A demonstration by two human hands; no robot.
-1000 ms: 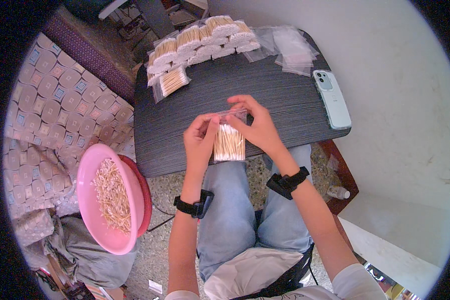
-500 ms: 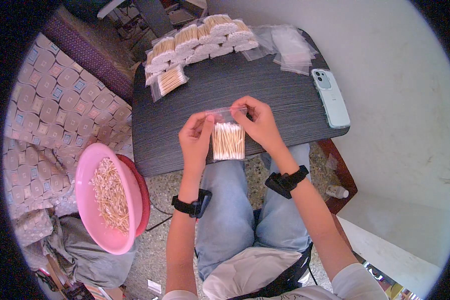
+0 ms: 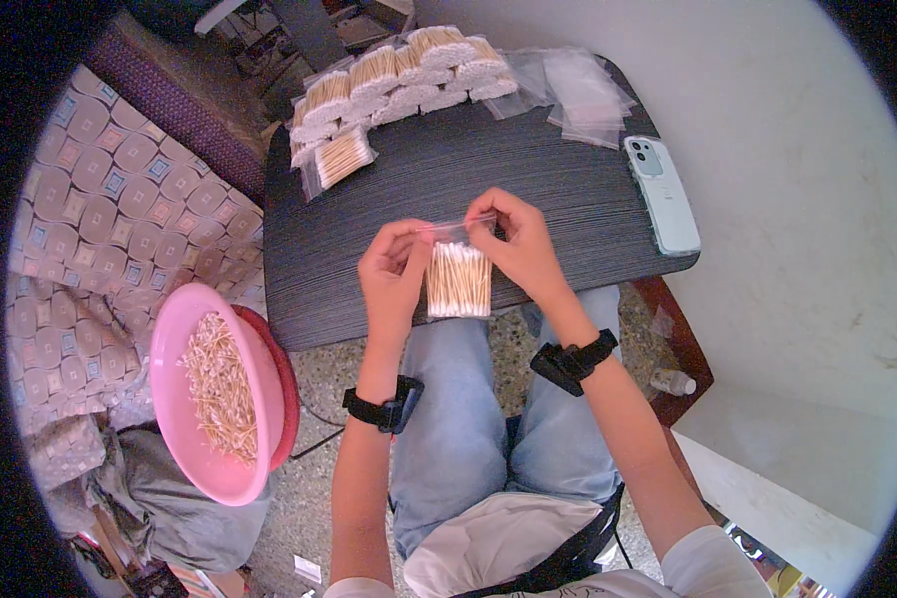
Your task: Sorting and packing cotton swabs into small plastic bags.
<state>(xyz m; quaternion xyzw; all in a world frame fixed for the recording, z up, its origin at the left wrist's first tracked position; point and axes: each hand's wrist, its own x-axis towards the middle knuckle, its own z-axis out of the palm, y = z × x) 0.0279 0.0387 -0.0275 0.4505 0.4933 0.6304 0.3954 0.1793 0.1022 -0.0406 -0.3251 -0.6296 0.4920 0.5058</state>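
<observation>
Both hands are closing on the top edge of one small clear bag of cotton swabs (image 3: 458,280): your left hand (image 3: 394,274) is pinching the left corner of the seal strip, and your right hand (image 3: 520,242) is pinching the right corner, fingers curled tightly, with nothing else in them. You are holding the bag upright, in the air just above the near edge of the dark tabletop (image 3: 448,189), over your knees.

Compared with one second ago, your fingers are now sitting higher, along the strip itself, and the bag is hanging straighter and a little further from the edge; half a second ago your right hand was still above the middle of the opening. I judge from this that you are pressing the seal closed from the middle to the corners, and this bag is almost finished. Whether the strip is fully shut, I cannot tell.

Further out, a row of filled bags (image 3: 399,82) is lying at the far side of the tabletop, with empty clear bags (image 3: 583,90) beside them and a pale phone (image 3: 661,194) on the right. On your left, low by the floor, a pink basin (image 3: 184,399) is holding loose swabs (image 3: 219,384).
</observation>
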